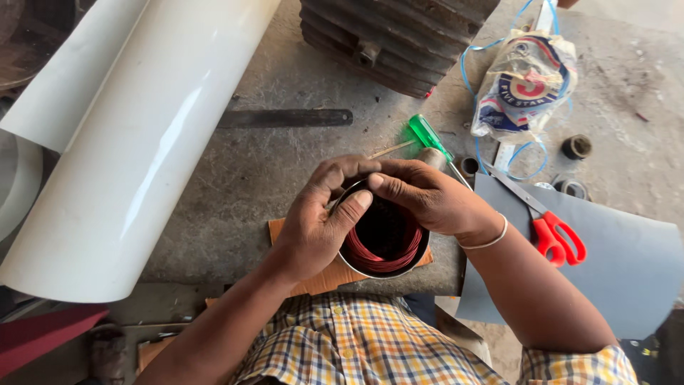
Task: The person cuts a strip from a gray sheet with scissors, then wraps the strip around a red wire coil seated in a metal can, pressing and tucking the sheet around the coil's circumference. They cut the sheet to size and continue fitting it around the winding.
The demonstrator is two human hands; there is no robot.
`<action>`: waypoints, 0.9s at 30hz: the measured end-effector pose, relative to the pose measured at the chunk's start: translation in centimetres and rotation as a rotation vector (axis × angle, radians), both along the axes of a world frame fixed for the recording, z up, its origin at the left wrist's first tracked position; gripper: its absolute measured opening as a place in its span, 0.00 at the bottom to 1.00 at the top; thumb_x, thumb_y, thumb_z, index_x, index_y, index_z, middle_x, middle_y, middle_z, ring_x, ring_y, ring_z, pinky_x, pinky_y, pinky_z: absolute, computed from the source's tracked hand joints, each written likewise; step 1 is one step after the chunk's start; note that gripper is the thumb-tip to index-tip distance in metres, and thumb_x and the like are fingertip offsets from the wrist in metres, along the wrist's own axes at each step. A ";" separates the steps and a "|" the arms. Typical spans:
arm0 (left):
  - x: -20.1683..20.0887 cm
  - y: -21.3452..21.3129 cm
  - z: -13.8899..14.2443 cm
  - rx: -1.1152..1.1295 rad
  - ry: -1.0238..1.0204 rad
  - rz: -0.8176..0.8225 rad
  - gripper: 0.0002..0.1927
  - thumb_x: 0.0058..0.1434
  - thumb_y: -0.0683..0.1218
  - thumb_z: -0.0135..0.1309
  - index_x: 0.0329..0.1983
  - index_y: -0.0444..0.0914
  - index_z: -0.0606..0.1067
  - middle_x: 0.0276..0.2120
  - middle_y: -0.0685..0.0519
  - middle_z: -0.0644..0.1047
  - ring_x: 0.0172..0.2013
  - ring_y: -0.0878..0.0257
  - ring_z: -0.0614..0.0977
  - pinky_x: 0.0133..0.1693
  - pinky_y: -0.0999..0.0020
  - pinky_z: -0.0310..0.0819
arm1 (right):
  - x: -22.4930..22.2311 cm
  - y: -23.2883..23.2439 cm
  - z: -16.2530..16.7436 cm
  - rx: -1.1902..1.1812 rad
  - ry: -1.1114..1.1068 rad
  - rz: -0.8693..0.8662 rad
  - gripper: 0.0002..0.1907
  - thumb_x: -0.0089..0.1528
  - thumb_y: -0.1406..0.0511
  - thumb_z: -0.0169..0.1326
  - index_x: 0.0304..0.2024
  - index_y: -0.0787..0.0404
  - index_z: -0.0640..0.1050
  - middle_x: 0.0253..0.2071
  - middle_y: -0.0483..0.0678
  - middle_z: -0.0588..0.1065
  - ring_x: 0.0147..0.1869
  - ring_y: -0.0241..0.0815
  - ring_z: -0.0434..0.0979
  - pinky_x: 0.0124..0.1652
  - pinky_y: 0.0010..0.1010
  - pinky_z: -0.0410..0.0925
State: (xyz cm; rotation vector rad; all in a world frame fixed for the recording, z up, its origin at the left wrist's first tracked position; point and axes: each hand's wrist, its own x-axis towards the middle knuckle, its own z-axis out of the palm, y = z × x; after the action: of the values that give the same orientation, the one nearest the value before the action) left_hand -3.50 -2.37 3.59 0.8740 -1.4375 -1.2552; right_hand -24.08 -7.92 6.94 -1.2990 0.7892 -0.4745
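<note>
A rough grey concrete bench (pixel 249 171) carries everything. The landmark is the red-handled scissors (pixel 548 224), which lie on a grey sheet (pixel 627 264). Left of them sits a cardboard piece (pixel 320 278) under a metal ring (pixel 385 239). Above-left lies a green screwdriver (pixel 427 135), farther left a dark flat bar (pixel 285 117) and a white roll (pixel 135 142). Above the scissors rests a plastic bag (pixel 524 85).

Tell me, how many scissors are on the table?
1. The red-handled scissors lie on the grey sheet, just right of the person's right hand. Others could be hidden under the sheet or the plastic bag.
</note>
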 end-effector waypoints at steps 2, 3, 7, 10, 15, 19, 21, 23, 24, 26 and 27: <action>-0.4 0.3 -0.1 0.081 0.078 -0.027 0.15 0.73 0.45 0.48 0.61 0.37 0.73 0.59 0.51 0.74 0.60 0.61 0.77 0.63 0.64 0.73 | -0.2 0.0 -0.1 -0.080 -0.019 0.049 0.25 0.71 0.59 0.47 0.64 0.70 0.72 0.58 0.51 0.77 0.61 0.38 0.74 0.61 0.31 0.67; -0.6 0.4 -0.2 0.123 0.119 -0.042 0.15 0.74 0.44 0.47 0.60 0.37 0.73 0.58 0.51 0.75 0.59 0.62 0.78 0.62 0.64 0.73 | -0.3 -0.1 -0.2 -0.119 -0.028 0.070 0.25 0.72 0.59 0.47 0.65 0.71 0.72 0.59 0.51 0.77 0.63 0.37 0.73 0.62 0.30 0.66; -1.2 0.6 -0.5 0.013 0.104 -0.004 0.12 0.77 0.42 0.45 0.59 0.35 0.73 0.64 0.49 0.73 0.63 0.61 0.76 0.66 0.64 0.72 | -0.7 -0.5 -0.6 -0.169 -0.089 0.115 0.25 0.72 0.59 0.48 0.65 0.71 0.71 0.61 0.50 0.75 0.65 0.37 0.72 0.63 0.30 0.66; -1.3 0.6 -0.2 0.015 0.081 0.014 0.13 0.76 0.43 0.44 0.60 0.35 0.72 0.65 0.47 0.72 0.64 0.60 0.76 0.66 0.64 0.72 | -0.9 -0.6 -1.0 -0.134 -0.087 0.117 0.25 0.72 0.59 0.47 0.64 0.71 0.71 0.60 0.51 0.75 0.63 0.38 0.73 0.62 0.31 0.67; -0.6 1.6 0.5 -0.004 -0.020 0.113 0.19 0.78 0.48 0.36 0.63 0.36 0.72 0.66 0.46 0.72 0.62 0.60 0.78 0.63 0.64 0.74 | -1.1 -0.1 -1.7 0.258 -0.367 -0.087 0.29 0.74 0.53 0.37 0.64 0.71 0.71 0.58 0.52 0.75 0.60 0.40 0.74 0.61 0.34 0.68; -1.3 2.9 1.2 -0.130 -0.098 0.234 0.18 0.77 0.50 0.45 0.64 0.37 0.69 0.66 0.44 0.70 0.65 0.55 0.76 0.64 0.60 0.77 | -1.2 0.5 -1.2 0.051 -0.348 -0.036 0.30 0.73 0.52 0.37 0.63 0.70 0.71 0.60 0.53 0.75 0.64 0.41 0.75 0.64 0.33 0.68; -2.3 2.7 1.7 -0.066 -0.036 0.226 0.24 0.72 0.51 0.50 0.68 0.37 0.65 0.63 0.44 0.70 0.62 0.55 0.77 0.62 0.60 0.80 | -1.1 0.8 -0.5 0.017 -0.254 -0.058 0.28 0.73 0.55 0.41 0.63 0.71 0.72 0.57 0.54 0.76 0.61 0.40 0.76 0.62 0.32 0.69; -2.2 1.8 2.7 -0.042 -0.280 0.159 0.26 0.68 0.49 0.52 0.68 0.39 0.64 0.61 0.44 0.71 0.61 0.54 0.77 0.61 0.60 0.80 | -1.5 0.9 0.7 -0.383 0.023 0.041 0.25 0.71 0.57 0.46 0.62 0.70 0.72 0.54 0.55 0.79 0.56 0.41 0.79 0.57 0.32 0.72; -2.0 1.3 3.3 -0.028 -0.399 0.127 0.27 0.66 0.48 0.53 0.68 0.39 0.64 0.60 0.44 0.71 0.61 0.54 0.77 0.60 0.61 0.80 | -1.8 0.9 1.4 -0.579 0.167 0.092 0.24 0.69 0.58 0.49 0.61 0.69 0.72 0.52 0.55 0.81 0.53 0.41 0.81 0.54 0.32 0.73; -1.2 -0.2 4.5 -0.035 -0.577 0.059 0.31 0.62 0.44 0.55 0.68 0.39 0.63 0.62 0.43 0.70 0.63 0.49 0.73 0.62 0.54 0.70 | -2.4 0.4 2.6 -0.739 0.332 0.168 0.21 0.68 0.61 0.50 0.60 0.66 0.74 0.51 0.56 0.81 0.52 0.44 0.80 0.52 0.33 0.73; -0.9 -0.8 5.0 -0.035 -0.666 0.025 0.33 0.59 0.42 0.56 0.68 0.39 0.62 0.62 0.43 0.69 0.64 0.47 0.71 0.62 0.51 0.66 | -2.6 0.2 3.0 -0.816 0.413 0.209 0.20 0.67 0.63 0.51 0.60 0.64 0.75 0.50 0.56 0.80 0.51 0.45 0.80 0.50 0.33 0.73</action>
State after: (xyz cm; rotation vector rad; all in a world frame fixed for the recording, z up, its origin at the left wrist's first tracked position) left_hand -4.37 -3.22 8.58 1.3598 -1.9446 -0.9485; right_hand -26.68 -7.70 9.98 -2.2663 0.8115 -0.3706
